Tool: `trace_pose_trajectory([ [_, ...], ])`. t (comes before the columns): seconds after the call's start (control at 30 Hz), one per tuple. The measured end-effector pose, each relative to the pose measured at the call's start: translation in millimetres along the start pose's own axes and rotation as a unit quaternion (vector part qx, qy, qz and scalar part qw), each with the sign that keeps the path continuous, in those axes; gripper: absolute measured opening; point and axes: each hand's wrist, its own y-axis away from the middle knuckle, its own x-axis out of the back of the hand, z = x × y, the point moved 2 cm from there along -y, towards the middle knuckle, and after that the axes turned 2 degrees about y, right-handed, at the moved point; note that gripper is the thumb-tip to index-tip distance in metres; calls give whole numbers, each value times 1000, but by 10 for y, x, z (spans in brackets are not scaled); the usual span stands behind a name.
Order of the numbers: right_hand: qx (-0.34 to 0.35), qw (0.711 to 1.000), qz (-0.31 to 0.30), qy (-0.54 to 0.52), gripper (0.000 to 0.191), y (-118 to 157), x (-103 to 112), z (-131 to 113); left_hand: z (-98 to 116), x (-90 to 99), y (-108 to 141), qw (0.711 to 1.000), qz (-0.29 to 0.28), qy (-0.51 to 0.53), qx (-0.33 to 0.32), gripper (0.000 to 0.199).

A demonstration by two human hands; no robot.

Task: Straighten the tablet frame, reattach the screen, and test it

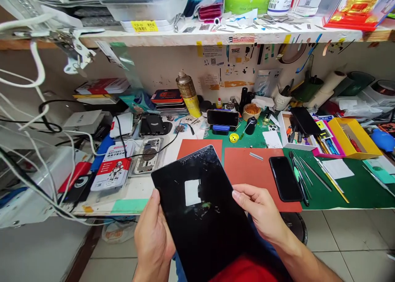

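A black tablet [197, 228] with a glossy dark screen is held up in front of me, tilted, its top end over the bench edge. Chips or cracks show along its upper edge, and the screen mirrors a bright light. My left hand [156, 232] grips the left side, thumb along the rim. On the right side my right hand [257, 208] pinches the edge between thumb and fingers. Behind the tablet lie orange-brown mats [243, 167]. A black smartphone [285, 179] rests on the right mat, beside tweezers [300, 177] and other thin tools.
An opened phone [148, 154] and a battery box [112, 167] sit at left among cables [31, 150]. A propped phone [222, 118], a spray can [189, 93] and tool trays [354, 138] line the back. Above runs a loaded shelf [185, 38].
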Motion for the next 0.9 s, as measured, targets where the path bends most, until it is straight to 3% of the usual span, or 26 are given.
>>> trace_pose_trajectory([
  [0.17,-32,994,-48,-88,38,31,30,17,46,-44,55,999,8,20,-28,32],
  [0.27,-50,989,-25,-136,43,150,119,145,108,-95,66,999,6,25,-43,30],
  [0.33,-42,990,-10,-134,44,269,151,250,147,-123,57,998,15,29,-50,29],
  [0.47,-35,993,-46,-98,42,470,51,376,181,-119,11,994,21,15,-109,26],
  [0.53,-38,997,-26,-61,42,504,-2,378,158,-84,-22,992,12,-1,-125,25],
  [0.63,-56,998,12,-14,48,495,-17,343,102,-13,-67,992,20,-13,-120,22],
  [0.9,-67,998,-5,-17,47,513,63,301,30,71,-103,994,24,-57,-92,21],
])
